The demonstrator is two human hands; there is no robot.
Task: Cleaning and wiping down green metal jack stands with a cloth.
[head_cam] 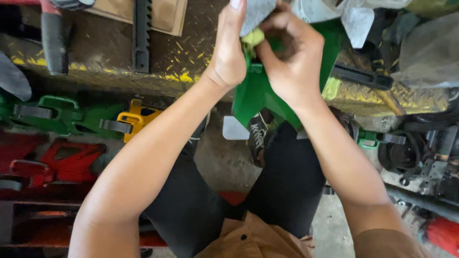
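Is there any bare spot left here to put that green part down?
Some: the dark bench top between the black toothed bar and the left hand. Right of the green part, rags and tools crowd it; below, clamps fill the shelf.

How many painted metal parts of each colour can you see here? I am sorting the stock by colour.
Green painted metal parts: 3, one held by the left hand and right hand, one on the floor at left, one small at right
Yellow painted metal part: 1
Red painted metal part: 1
Total: 5
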